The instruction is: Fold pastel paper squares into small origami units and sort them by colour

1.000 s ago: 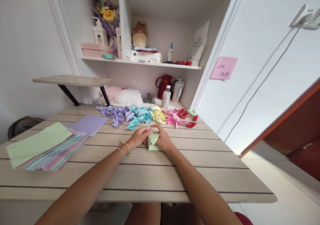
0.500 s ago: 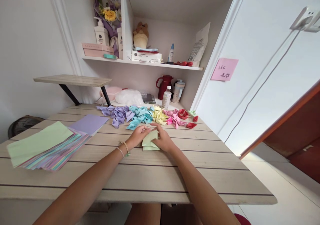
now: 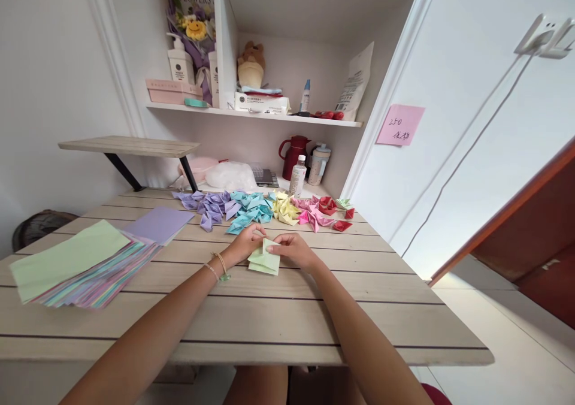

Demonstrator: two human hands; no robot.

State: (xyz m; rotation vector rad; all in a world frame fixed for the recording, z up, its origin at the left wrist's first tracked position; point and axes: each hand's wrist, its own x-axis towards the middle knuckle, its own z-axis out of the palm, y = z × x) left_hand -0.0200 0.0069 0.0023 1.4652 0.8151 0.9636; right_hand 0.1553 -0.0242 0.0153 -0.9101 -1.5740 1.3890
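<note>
A partly folded sheet of light green paper (image 3: 264, 261) is between my hands, just above or on the slatted table (image 3: 278, 321). My left hand (image 3: 245, 241) pinches its upper left side, with the fingertips partly hidden behind the paper. My right hand (image 3: 294, 250) grips the upper right edge, thumb on the near face. Beyond my hands lies a row of folded paper pieces: purple ones (image 3: 213, 206), blue ones (image 3: 251, 207), yellow ones (image 3: 284, 207), pink ones (image 3: 314, 213) and red ones (image 3: 342, 225).
To the left lies a fanned stack of coloured paper (image 3: 103, 273) with a green sheet on top, beside a purple sheet (image 3: 159, 224). A small raised shelf (image 3: 130, 145) stands at the back left. Behind the row are a clear bottle (image 3: 297, 177) and a red jug (image 3: 294, 156).
The green paper has shifted slightly left and toward me, and its folded layers show more openly. My right hand has drawn its fingers down from the top to the paper's right edge.
</note>
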